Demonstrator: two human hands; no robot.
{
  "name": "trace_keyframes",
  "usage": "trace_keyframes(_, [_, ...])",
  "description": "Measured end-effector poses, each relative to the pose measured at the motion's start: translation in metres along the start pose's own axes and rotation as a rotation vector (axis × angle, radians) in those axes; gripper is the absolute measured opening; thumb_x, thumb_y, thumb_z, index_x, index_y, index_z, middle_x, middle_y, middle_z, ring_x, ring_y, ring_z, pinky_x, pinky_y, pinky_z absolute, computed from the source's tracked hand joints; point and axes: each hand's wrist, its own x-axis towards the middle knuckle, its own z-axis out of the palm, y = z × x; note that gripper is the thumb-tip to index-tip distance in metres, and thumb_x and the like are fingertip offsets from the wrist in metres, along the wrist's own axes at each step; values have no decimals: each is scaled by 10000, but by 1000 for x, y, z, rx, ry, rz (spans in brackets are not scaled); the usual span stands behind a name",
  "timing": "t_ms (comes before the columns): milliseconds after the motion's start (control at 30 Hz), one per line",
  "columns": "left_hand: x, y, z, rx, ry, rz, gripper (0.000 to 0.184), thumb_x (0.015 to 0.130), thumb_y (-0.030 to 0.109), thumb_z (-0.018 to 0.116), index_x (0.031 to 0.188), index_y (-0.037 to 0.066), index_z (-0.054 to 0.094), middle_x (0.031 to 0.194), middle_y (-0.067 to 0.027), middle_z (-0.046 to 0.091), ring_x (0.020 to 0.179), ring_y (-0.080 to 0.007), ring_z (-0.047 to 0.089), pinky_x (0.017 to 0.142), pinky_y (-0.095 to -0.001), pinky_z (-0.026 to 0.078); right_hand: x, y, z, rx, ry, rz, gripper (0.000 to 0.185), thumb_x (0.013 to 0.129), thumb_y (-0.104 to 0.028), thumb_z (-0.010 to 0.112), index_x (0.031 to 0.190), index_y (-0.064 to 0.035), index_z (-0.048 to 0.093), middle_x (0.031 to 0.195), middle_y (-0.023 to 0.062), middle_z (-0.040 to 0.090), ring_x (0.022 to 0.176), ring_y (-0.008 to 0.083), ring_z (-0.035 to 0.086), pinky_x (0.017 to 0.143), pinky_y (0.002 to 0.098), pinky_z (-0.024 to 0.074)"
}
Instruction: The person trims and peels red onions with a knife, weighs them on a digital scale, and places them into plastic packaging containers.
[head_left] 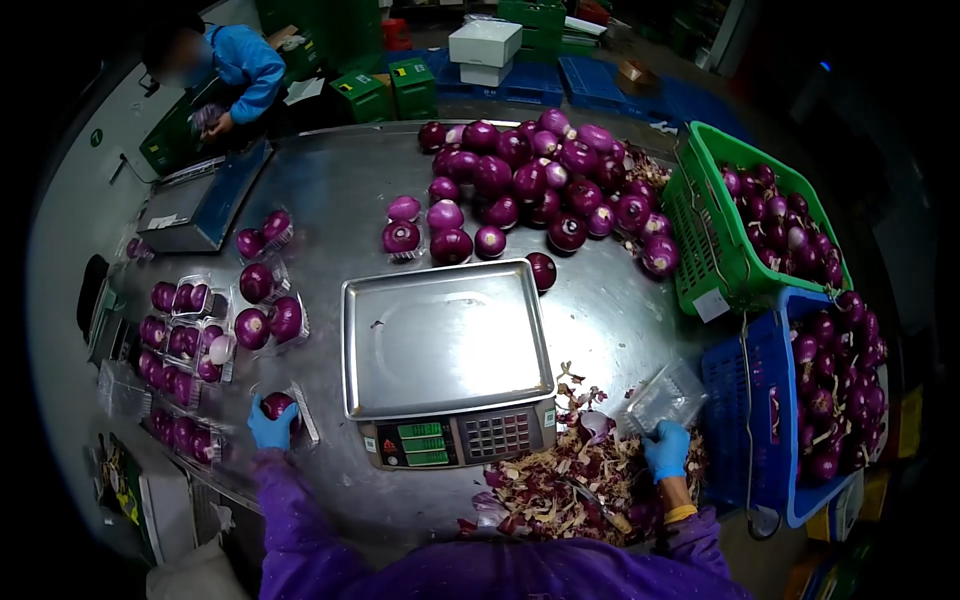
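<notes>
Onion (278, 404), at eight o'clock from the scale (440, 330), is gripped by the gloved left hand (270, 430) at a clear tray (310, 428). At four o'clock, the near edge of a second tray (667, 397) is touched by the right hand (667, 452); whether it is gripped cannot be told. Skins (560, 488) are heaped at five o'clock; loose onions (530, 180) are piled at one on the metal surface (330, 190).

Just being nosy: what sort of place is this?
Probably a produce packing room: a digital weighing scale, red onions in clear plastic trays, and a blue crate full of more onions.
</notes>
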Motion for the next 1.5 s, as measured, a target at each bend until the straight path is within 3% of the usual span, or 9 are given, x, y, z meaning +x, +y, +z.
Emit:
trace_keyframes(167, [3, 44, -10, 91, 239, 331, 779, 731, 373, 784, 1370, 79, 448, 1375, -210, 436, 1228, -317, 474, 1005, -408, 404, 3, 1, -23, 337, 7, 41, 107, 731, -88, 734, 751, -33, 646, 715, 152, 588, 677, 292, 577, 610, 372, 450])
trace_keyframes(267, [2, 100, -9, -798, -236, 310, 610, 836, 265, 713, 1354, 59, 464, 1301, -154, 514, 1144, -219, 536, 975, -337, 427, 29, -67, -56, 466, 330, -370, 204, 776, 25, 623, 963, -38, 674, 778, 127, 601, 705, 253, 569, 638, 362, 452])
trace_keyframes(400, [-57, 210, 0, -906, -704, 288, 571, 879, 215, 659, 1378, 64, 428, 1247, -135, 545, 1029, -159, 568, 857, -282, 478, 54, -171, -42, 642, 165, -669, 452, 746, 89, 543, 1162, -68, 618, 776, 96, 568, 707, 247, 522, 646, 343, 430])
trace_keyframes(667, [-104, 254, 67, -846, -888, 428, 673, 796, 81, 658, 1409, 63, 382, 1248, -159, 543, 959, -176, 596, 800, -303, 514, 79, -300, -16, 636, -411, -1017, 333, 843, -329, 640, 1049, -68, 626, 876, 144, 646, 839, 351, 618, 748, 415, 500])
trace_keyframes(767, [-84, 242, 69, -789, -883, 486, 560, 779, 0, 623, 1321, 12, 484, 1189, -139, 588, 1011, -173, 601, 847, -292, 508, 146, -245, -1, 1014, -161, -429, 412, 793, -270, 729, 1126, -55, 617, 1090, 136, 625, 995, 285, 600, 894, 365, 471])
trace_keyframes(933, [-58, 252, 45, -648, -1010, 464, 546, 785, 8, 626, 1316, 5, 498, 1098, -99, 636, 946, -150, 612, 840, -269, 496, 306, -80, 28, -11, 182, 78, 884, 705, -476, 755, 1403, -100, 364, 1327, 240, 433, 1175, 395, 471, 958, 494, 406])
trace_keyframes(1033, [-43, 261, 45, -565, -1038, 469, 597, 773, 10, 642, 1346, 21, 475, 1144, -91, 611, 989, -156, 587, 874, -283, 476, 345, -39, 28, -147, 167, 120, 1032, 670, -452, 785, 1469, -134, 215, 1432, 246, 283, 1259, 415, 366, 978, 507, 371])
trace_keyframes(1267, [-46, 264, 12, -555, -599, 485, 698, 802, 201, 742, 1403, 57, 418, 1172, -53, 577, 1028, -148, 545, 925, -291, 440, 371, -24, 49, -386, 197, 69, 912, 610, -295, 822, 1381, -140, 359, 1229, 210, 444, 1078, 354, 482, 855, 462, 428])
trace_keyframes(1500, [-61, 211, -25, -661, -530, 337, 620, 827, 9, 594, 1413, 52, 398, 1132, -52, 568, 1013, -121, 530, 921, -258, 434, 311, -23, 30, 71, 173, 39, 931, 519, -348, 874, 1324, -126, 463, 1158, 204, 485, 1058, 392, 499, 922, 473, 447])
